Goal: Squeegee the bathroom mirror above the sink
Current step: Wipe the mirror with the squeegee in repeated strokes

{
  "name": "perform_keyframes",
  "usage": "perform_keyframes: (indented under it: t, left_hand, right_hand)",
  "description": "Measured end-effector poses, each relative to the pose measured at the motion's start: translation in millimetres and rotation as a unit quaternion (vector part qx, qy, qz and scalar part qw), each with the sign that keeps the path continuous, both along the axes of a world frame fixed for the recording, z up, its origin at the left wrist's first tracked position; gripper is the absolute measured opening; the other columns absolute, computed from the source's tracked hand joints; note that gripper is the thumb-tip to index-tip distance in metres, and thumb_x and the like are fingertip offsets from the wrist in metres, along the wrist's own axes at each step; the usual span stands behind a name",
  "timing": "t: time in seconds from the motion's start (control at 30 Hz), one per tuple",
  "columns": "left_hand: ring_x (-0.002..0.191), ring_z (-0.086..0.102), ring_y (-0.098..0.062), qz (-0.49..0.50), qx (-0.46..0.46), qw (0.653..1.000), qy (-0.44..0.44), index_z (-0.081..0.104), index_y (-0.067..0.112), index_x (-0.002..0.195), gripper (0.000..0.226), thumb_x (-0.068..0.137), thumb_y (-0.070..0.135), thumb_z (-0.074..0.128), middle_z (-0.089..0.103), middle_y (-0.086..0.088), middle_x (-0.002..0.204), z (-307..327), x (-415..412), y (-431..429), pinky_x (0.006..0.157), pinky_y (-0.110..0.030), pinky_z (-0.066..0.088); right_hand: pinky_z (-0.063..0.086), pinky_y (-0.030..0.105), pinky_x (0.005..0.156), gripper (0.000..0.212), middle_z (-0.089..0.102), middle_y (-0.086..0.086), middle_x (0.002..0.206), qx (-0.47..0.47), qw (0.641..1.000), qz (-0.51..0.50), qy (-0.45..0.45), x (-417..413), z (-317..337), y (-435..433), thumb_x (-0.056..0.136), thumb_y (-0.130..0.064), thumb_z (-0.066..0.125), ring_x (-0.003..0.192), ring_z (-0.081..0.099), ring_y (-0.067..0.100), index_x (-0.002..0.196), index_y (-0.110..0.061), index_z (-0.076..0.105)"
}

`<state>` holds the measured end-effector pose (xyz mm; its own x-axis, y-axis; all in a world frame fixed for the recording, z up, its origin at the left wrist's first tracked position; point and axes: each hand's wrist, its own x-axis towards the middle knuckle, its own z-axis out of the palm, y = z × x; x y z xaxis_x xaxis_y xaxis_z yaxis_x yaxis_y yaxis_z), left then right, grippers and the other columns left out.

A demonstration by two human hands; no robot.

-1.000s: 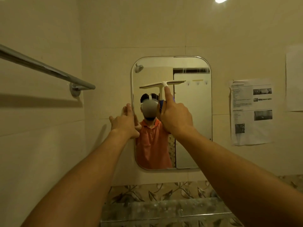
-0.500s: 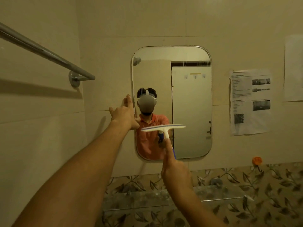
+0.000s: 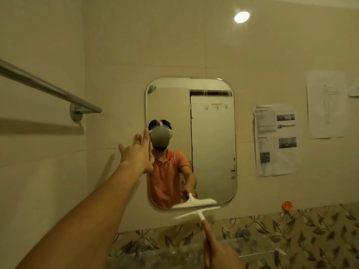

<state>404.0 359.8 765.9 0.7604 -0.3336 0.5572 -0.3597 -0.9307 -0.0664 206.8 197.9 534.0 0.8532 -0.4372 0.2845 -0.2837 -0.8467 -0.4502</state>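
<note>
Right hand [image 3: 215,251]: index finger laid straight along the handle, rest of the hand closed round it, grasping the squeegee [image 3: 198,211]. Blade sits crosswise just beyond the fingertip, motion-blurred, at the lower edge of the mirror [image 3: 213,152]; contact with the glass cannot be confirmed. Left hand [image 3: 138,152]: fingers straight and released, holding nothing, tips at the mirror's left edge. Towel rail [image 3: 48,88] up-left of them; printed sheet [image 3: 275,140] well right
</note>
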Motion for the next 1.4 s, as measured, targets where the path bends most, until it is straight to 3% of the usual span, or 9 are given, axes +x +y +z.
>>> perform_keyframes:
  t: [0.07, 0.13, 0.3, 0.43, 0.6, 0.73, 0.87, 1.0, 1.4]
  left_hand:
    - [0.126, 0.054, -0.035, 0.003, 0.001, 1.0, 0.001, -0.035, 0.022, 0.149, 0.135, 0.075, 0.046, 0.075, 0.004, -0.014, 0.166, 0, -1, -2, 0.115, -0.063, 0.021]
    - [0.126, 0.054, -0.035, 0.002, 0.001, 1.0, 0.008, -0.037, 0.023, 0.149, 0.137, 0.074, 0.047, 0.076, 0.003, -0.015, 0.166, 0, -3, -4, 0.115, -0.063, 0.022]
    - [0.13, 0.051, -0.034, -0.002, -0.011, 1.0, 0.015, -0.037, 0.024, 0.149, 0.137, 0.074, 0.046, 0.077, 0.004, -0.015, 0.166, 3, -7, -5, 0.116, -0.063, 0.02]
    - [0.128, 0.052, -0.035, 0.0, -0.014, 1.0, 0.009, -0.036, 0.023, 0.149, 0.139, 0.073, 0.046, 0.078, 0.01, -0.014, 0.165, 1, -5, -5, 0.115, -0.063, 0.022]
    - [0.128, 0.053, -0.035, 0.011, -0.014, 1.0, 0.015, -0.039, 0.023, 0.146, 0.144, 0.07, 0.048, 0.08, 0.009, -0.012, 0.166, 2, -4, -6, 0.115, -0.063, 0.023]
    - [0.121, 0.056, -0.034, 0.006, -0.019, 1.0, 0.003, -0.036, 0.023, 0.149, 0.141, 0.07, 0.05, 0.077, 0.021, -0.011, 0.161, -1, 0, -6, 0.113, -0.062, 0.025]
    - [0.124, 0.054, -0.036, 0.002, -0.025, 1.0, 0.004, -0.035, 0.022, 0.149, 0.138, 0.072, 0.049, 0.076, 0.018, -0.016, 0.161, 1, -1, -10, 0.114, -0.064, 0.022]
    - [0.13, 0.049, -0.037, 0.003, -0.029, 1.0, 0.008, -0.033, 0.022, 0.15, 0.138, 0.073, 0.048, 0.077, 0.015, -0.017, 0.163, 2, -4, -10, 0.114, -0.065, 0.022]
    - [0.128, 0.052, -0.039, 0.008, -0.019, 1.0, 0.01, -0.031, 0.022, 0.152, 0.131, 0.076, 0.042, 0.074, 0.015, -0.016, 0.164, 0, -10, -8, 0.115, -0.065, 0.021]
  right_hand:
    - [0.051, 0.022, 0.055, 0.075, 0.065, -0.002, 0.071, -0.022, 0.996, 0.003, -0.087, -8, 40, -7, 0.108, -0.041, 0.035, 0.053, 0.056, 0.007, 0.145, -0.061, -0.027]
    - [0.048, 0.019, 0.043, 0.07, 0.057, -0.003, 0.06, -0.045, 0.983, -0.001, -0.178, -11, 88, -16, 0.108, -0.042, 0.035, 0.042, 0.051, 0.008, 0.153, -0.057, -0.017]
    - [0.05, 0.03, 0.041, 0.06, 0.056, 0.002, 0.062, -0.072, 0.94, -0.02, -0.332, 1, 227, -44, 0.11, -0.039, 0.034, 0.045, 0.05, 0.012, 0.16, -0.047, 0.003]
    - [0.043, 0.026, 0.04, 0.058, 0.053, 0.003, 0.064, -0.098, 0.921, -0.048, -0.373, 14, 313, -59, 0.111, -0.037, 0.033, 0.047, 0.049, 0.013, 0.162, -0.045, 0.006]
    - [0.053, 0.032, 0.049, 0.055, 0.056, 0.007, 0.074, -0.086, 0.935, -0.058, -0.341, 29, 346, -60, 0.111, -0.036, 0.03, 0.057, 0.055, 0.016, 0.162, -0.043, 0.01]
    - [0.055, 0.035, 0.048, 0.058, 0.057, 0.007, 0.07, -0.085, 0.943, -0.061, -0.315, 35, 328, -63, 0.111, -0.034, 0.03, 0.056, 0.056, 0.017, 0.162, -0.043, 0.003]
    - [0.038, 0.026, 0.039, 0.062, 0.055, 0.004, 0.064, -0.092, 0.94, -0.063, -0.321, 35, 289, -67, 0.111, -0.033, 0.033, 0.048, 0.051, 0.013, 0.162, -0.041, 0.0]
    - [0.035, 0.022, 0.037, 0.067, 0.054, 0.001, 0.06, -0.092, 0.945, -0.061, -0.308, 32, 228, -64, 0.109, -0.035, 0.035, 0.043, 0.048, 0.01, 0.16, -0.044, -0.007]
    - [0.053, 0.029, 0.053, 0.081, 0.064, -0.001, 0.066, -0.039, 0.989, -0.042, -0.133, 7, -4, -43, 0.108, -0.039, 0.033, 0.053, 0.06, 0.013, 0.142, -0.058, -0.039]
